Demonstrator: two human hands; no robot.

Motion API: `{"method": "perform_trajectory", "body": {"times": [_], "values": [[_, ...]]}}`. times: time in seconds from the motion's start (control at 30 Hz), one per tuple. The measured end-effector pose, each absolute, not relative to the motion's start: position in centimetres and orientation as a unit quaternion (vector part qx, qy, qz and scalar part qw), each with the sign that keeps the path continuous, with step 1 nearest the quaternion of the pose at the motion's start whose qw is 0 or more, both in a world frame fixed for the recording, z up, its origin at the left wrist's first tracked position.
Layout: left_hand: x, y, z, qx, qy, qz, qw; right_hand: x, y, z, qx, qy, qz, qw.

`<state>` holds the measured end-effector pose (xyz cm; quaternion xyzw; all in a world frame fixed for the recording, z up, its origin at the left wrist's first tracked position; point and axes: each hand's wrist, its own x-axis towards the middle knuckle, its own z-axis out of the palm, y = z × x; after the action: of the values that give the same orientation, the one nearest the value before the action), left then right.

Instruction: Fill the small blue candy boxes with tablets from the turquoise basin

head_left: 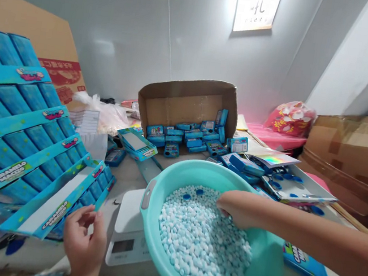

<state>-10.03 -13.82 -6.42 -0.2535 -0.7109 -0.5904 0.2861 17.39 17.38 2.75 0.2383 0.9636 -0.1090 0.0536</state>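
A turquoise basin (167,262) full of small white and pale blue candies (204,244) stands in front of me, overlapping a white kitchen scale (131,215). My right hand (234,208) reaches into the basin from the right, its fingers curled down at the candies and their tips hidden. Two small blue scoops (193,194) lie on the candies near it. My left hand (85,240) is empty, with loosely bent fingers and the thumb apart. It hovers beside the lowest tray of a blue display box (56,202).
Behind the basin, a cardboard box (185,102) lies on its side with many blue packets (194,135). A white tray (296,186) of blue-and-silver pieces sits at right. One blue packet (306,265) lies under my right forearm. Big cartons (353,165) stand at right.
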Motion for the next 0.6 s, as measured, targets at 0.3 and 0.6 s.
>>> {"method": "perform_trajectory", "body": {"times": [0.3, 0.6], "values": [[-9.8, -13.7, -6.1, -0.236, -0.761, -0.555, 0.239, 9.4, 16.4, 4.6, 0.063, 0.993, -0.067, 0.071], [-10.5, -14.1, -6.6, -0.222, -0.784, -0.554, 0.173, 7.5, 15.7, 2.7, 0.041, 0.989, -0.086, 0.112]]}}
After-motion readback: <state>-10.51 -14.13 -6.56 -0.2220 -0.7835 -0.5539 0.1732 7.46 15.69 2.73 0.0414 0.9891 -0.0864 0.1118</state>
